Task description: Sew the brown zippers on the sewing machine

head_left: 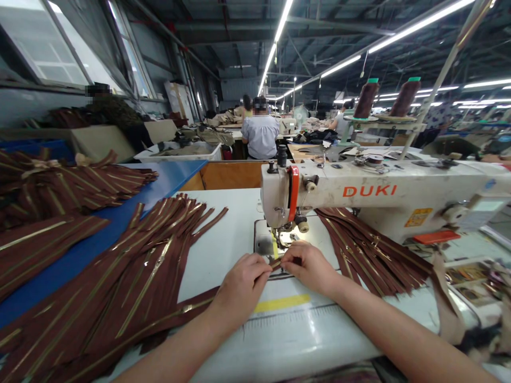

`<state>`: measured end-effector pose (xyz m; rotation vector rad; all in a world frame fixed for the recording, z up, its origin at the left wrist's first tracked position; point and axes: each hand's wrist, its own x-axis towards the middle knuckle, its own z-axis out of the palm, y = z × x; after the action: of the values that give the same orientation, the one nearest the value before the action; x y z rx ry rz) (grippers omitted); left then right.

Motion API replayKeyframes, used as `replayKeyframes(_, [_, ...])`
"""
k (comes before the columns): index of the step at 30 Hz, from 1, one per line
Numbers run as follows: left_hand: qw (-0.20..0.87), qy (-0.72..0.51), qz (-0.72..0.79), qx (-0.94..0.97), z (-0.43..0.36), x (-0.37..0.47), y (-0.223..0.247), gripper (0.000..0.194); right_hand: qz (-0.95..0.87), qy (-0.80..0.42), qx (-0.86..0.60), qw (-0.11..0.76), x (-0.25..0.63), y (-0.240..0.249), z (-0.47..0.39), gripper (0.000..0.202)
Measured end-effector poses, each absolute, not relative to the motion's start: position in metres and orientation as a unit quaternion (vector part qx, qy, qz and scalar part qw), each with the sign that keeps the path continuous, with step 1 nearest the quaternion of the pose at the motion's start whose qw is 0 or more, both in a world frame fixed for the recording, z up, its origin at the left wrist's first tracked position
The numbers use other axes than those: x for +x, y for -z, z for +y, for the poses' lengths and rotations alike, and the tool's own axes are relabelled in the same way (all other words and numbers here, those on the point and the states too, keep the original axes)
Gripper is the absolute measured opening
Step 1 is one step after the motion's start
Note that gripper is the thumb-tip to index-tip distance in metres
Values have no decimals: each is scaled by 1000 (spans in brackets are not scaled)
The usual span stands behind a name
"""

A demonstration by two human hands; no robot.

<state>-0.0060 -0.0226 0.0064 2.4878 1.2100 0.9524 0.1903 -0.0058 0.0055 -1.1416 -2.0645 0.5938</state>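
Observation:
Both my hands meet just in front of the needle area of a white sewing machine (pixel 383 183). My left hand (pixel 245 284) pinches a brown zipper (pixel 191 307) with gold teeth, its tape trailing back to the left under my wrist. At the zipper's end, my right hand (pixel 309 266) is closed with thumb and fingertips together on the same tape. The presser foot (pixel 281 238) stands just beyond my fingers. A thick pile of brown zippers (pixel 159 255) lies left of my hands, and another bundle of zippers (pixel 371 250) fans out behind the machine head's right side.
More zipper bundles (pixel 72 189) lie on a blue table (pixel 175 178) at the left. A tray of small parts (pixel 475 282) sits at the right. Two brown thread cones (pixel 366 99) stand above the machine. A seated person (pixel 260 133) works farther ahead.

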Motion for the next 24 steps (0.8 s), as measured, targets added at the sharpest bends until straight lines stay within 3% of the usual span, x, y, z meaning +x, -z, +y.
replayKeyframes(10, [151,-339,409,834,-19,-8,-4,22,-798,-207,-459,331,186,-4,-8,15])
replayKeyframes(17, [55,-281,388,876,-23,-7,-4,29,-786,-185,-478,346,182,0,-8,15])
replayKeyframes(24, [-10,-185,404,896,-27,-3,-7,23,-785,-172,-483,348,180,0,-9,15])
